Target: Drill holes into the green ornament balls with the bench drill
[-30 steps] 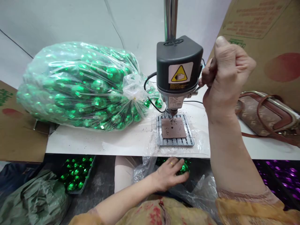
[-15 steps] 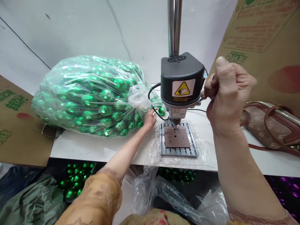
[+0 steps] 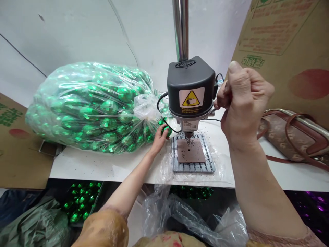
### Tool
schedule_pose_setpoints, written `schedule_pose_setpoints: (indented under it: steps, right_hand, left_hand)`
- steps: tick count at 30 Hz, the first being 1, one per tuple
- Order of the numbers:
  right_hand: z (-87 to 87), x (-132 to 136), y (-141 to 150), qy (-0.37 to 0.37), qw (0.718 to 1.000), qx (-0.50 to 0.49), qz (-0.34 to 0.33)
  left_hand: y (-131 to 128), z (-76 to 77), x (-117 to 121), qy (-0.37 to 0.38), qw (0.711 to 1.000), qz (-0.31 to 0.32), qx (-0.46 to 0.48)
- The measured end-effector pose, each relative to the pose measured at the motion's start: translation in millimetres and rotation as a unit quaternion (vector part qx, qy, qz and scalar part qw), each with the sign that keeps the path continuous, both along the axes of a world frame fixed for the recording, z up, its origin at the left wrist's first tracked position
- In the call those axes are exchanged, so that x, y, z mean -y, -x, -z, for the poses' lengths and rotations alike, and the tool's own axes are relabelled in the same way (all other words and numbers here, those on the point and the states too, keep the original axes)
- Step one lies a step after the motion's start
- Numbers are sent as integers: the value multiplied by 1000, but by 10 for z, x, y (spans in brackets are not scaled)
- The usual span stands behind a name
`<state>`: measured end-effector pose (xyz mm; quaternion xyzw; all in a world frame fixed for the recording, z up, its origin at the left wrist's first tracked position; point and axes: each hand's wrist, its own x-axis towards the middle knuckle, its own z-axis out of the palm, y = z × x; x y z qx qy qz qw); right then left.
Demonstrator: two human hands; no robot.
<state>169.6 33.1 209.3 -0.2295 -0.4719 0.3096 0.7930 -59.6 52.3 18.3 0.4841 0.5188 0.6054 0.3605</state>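
Observation:
My left hand (image 3: 159,138) reaches in beside the knotted neck of the bag, its fingers closed round a shiny green faceted ball (image 3: 167,131). Raised beside the black motor head of a small bench drill press (image 3: 191,87), my right hand (image 3: 245,99) makes a fist at its side lever, most of which the fingers hide. Below the drill bit (image 3: 189,138) lies a brown square board (image 3: 191,151) with a small dark hole, on a slotted metal base (image 3: 211,164). Dark shavings are scattered around it. A large clear bag (image 3: 89,109) full of green faceted balls lies to the left.
Cardboard boxes (image 3: 277,37) stand at right and left. A patterned handbag (image 3: 285,137) with a brown strap lies on the white table (image 3: 89,168) at right. Clear plastic film (image 3: 190,219) hangs over the front edge. Green balls (image 3: 81,199) fill a tray below.
My left hand has drawn slightly back toward me, now with the green ball at its fingers. The right fist keeps its place by the drill; the whole view has shifted slightly.

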Motion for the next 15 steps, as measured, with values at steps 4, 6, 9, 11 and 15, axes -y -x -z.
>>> schedule_pose_setpoints:
  steps: [4,6,9,11,15]
  right_hand:
    - [6,2,6,-7,1000,-1,8]
    - [8,-1,10,-10,1000,1,12]
    - [8,-12,14,-13,1000,-4,11]
    - [7,-19,13,-17,1000,-5,11]
    - [5,-24,9,-2,1000,19,18]
  left_hand:
    - [-68,-12,589,87,978,55,179]
    - [-180,-50,772,94,969,80,214]
    - [-349,-89,885,96,966,116,208]
    - [-424,-82,881,97,969,130,188]
    - [-470,-2,784,73,986,107,103]
